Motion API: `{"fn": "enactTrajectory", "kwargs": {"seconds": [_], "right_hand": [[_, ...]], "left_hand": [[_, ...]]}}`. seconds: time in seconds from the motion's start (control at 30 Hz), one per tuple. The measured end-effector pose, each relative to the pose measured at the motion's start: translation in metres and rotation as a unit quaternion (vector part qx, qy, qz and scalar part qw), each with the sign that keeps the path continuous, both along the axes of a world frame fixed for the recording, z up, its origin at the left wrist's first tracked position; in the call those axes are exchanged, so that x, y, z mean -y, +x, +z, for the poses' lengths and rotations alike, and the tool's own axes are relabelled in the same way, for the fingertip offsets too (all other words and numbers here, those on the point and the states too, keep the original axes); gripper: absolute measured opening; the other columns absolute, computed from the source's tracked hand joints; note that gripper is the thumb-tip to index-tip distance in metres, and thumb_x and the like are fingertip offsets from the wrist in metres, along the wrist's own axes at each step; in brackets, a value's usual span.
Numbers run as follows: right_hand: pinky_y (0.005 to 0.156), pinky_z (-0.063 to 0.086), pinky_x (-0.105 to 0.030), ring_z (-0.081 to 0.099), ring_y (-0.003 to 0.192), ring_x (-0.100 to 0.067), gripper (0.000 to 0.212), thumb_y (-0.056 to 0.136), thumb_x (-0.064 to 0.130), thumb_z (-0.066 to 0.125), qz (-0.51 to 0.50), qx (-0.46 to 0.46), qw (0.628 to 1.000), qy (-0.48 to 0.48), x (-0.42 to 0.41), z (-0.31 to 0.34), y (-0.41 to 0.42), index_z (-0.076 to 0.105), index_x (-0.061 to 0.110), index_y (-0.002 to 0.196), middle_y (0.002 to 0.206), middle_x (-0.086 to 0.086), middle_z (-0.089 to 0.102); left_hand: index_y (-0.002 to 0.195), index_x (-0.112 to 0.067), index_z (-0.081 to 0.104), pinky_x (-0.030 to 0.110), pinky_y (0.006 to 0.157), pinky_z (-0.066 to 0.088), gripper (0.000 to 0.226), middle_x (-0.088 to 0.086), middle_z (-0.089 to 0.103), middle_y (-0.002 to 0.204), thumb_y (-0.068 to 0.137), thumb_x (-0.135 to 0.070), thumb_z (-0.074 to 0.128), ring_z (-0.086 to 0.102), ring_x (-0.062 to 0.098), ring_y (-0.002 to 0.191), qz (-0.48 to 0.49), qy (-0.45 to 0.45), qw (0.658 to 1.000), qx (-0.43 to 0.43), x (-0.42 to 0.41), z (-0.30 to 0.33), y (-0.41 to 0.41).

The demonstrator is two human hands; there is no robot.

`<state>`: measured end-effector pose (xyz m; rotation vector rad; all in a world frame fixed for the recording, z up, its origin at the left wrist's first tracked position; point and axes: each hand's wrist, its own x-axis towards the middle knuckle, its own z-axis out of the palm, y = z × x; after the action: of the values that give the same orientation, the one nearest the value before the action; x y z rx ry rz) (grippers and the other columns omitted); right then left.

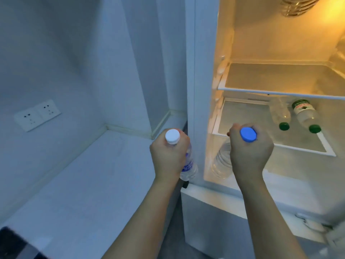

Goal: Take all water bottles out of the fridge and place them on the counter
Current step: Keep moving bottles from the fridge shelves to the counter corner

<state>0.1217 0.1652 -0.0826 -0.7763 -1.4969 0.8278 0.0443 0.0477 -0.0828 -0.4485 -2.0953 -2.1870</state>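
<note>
My left hand point(169, 156) grips a white-capped clear plastic bottle point(187, 165) beside the pale white counter point(89, 184); my right hand point(250, 152) grips a blue-capped clear bottle point(223, 161) at the lit open fridge point(270, 53).

The left hand point(169, 154) wraps the neck of the white-capped bottle point(188, 165), so only the cap and the lower label show, and the label print is too blurry to read. Same deal on the right hand point(250, 152): the blue-capped bottle point(222, 161) is mostly hidden behind it (just the cap and some clear ribbed body). Fingers on both are curled out of sight. The 2 green-capped bottles point(306, 114) sit partly under the shelf point(280, 91) edge. Something ribbed point(296, 6) is cut off at the top, and a dark object point(16, 245) at the bottom-left corner is blurred.
</note>
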Motion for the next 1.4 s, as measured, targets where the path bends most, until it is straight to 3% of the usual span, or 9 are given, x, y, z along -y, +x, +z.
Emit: {"fn": "enactTrajectory", "kwargs": {"seconds": [0.17,0.3,0.4,0.5,0.67,0.83,1.03,1.3,1.4], "right_hand": [[0.057,0.036,-0.022,0.047,0.062,-0.022,0.023,0.078,0.029,0.062,0.071,0.001,0.997,-0.025,0.047,0.007,-0.030,0.059,0.009,0.069,0.062,-0.006,0.055],[0.056,0.035,-0.023,0.045,0.062,-0.026,0.027,0.079,0.028,0.061,0.129,-0.010,0.992,-0.014,0.101,0.015,-0.053,0.054,0.004,0.067,0.062,-0.011,0.052],[0.059,0.040,-0.033,0.049,0.065,-0.031,0.029,0.078,0.027,0.062,0.187,-0.014,0.982,-0.027,0.148,0.018,-0.069,0.054,0.001,0.067,0.064,-0.018,0.056],[0.055,0.038,-0.026,0.048,0.060,-0.024,0.027,0.078,0.027,0.063,0.236,-0.016,0.971,-0.031,0.194,0.022,-0.082,0.056,0.003,0.066,0.062,-0.014,0.055],[0.059,0.040,-0.028,0.050,0.063,-0.026,0.028,0.077,0.031,0.061,0.330,-0.014,0.944,-0.026,0.269,0.023,-0.102,0.058,0.005,0.067,0.063,-0.012,0.056],[0.060,0.043,-0.036,0.053,0.063,-0.030,0.030,0.077,0.033,0.061,0.441,-0.005,0.897,-0.025,0.353,0.017,-0.107,0.058,0.004,0.067,0.063,-0.014,0.059],[0.059,0.042,-0.033,0.052,0.063,-0.028,0.029,0.078,0.032,0.061,0.571,0.007,0.821,-0.027,0.449,0.007,-0.082,0.058,0.006,0.067,0.063,-0.011,0.058],[0.053,0.039,-0.025,0.050,0.059,-0.024,0.025,0.077,0.031,0.063,0.673,0.015,0.740,-0.018,0.556,0.004,-0.034,0.056,0.010,0.065,0.059,-0.006,0.055],[0.053,0.040,-0.026,0.050,0.058,-0.023,0.024,0.077,0.030,0.063,0.707,0.015,0.707,-0.018,0.597,0.006,-0.012,0.056,0.011,0.065,0.058,-0.004,0.055]], "left_hand": [[0.069,-0.011,0.061,0.012,0.051,0.042,0.020,-0.006,0.055,0.057,0.067,-0.031,0.062,0.049,0.003,0.054,0.065,-0.005,0.997,-0.028,0.067,-0.005,-0.024],[0.069,-0.012,0.064,0.015,0.054,0.044,0.015,0.004,0.063,0.068,0.069,-0.027,0.063,0.054,0.003,0.058,0.110,-0.015,0.993,-0.047,0.129,0.004,-0.032],[0.069,-0.014,0.065,0.014,0.055,0.044,0.012,0.002,0.065,0.069,0.070,-0.026,0.063,0.055,0.001,0.059,0.154,-0.026,0.986,-0.051,0.181,0.010,-0.035],[0.068,-0.014,0.064,0.014,0.055,0.044,0.011,0.002,0.065,0.067,0.069,-0.024,0.063,0.055,0.002,0.058,0.202,-0.026,0.978,-0.049,0.230,0.015,-0.032],[0.066,-0.016,0.064,0.015,0.056,0.044,0.009,0.001,0.065,0.066,0.069,-0.024,0.063,0.056,0.004,0.059,0.294,-0.038,0.954,-0.042,0.310,0.016,-0.016],[0.068,-0.010,0.064,0.022,0.057,0.045,0.014,0.009,0.064,0.068,0.068,-0.024,0.062,0.054,0.009,0.060,0.408,-0.041,0.912,-0.027,0.387,0.010,0.019],[0.067,-0.010,0.063,0.020,0.057,0.044,0.018,0.007,0.063,0.066,0.071,-0.027,0.063,0.054,0.007,0.059,0.527,-0.065,0.847,-0.014,0.466,0.001,0.083],[0.069,-0.012,0.064,0.018,0.055,0.046,0.012,0.005,0.064,0.067,0.076,-0.021,0.066,0.055,0.004,0.059,0.632,-0.069,0.772,-0.006,0.543,-0.006,0.169],[0.067,-0.015,0.062,0.015,0.053,0.046,0.015,0.000,0.063,0.063,0.072,-0.029,0.064,0.055,0.002,0.057,0.664,-0.074,0.744,-0.013,0.575,-0.006,0.200]]}}
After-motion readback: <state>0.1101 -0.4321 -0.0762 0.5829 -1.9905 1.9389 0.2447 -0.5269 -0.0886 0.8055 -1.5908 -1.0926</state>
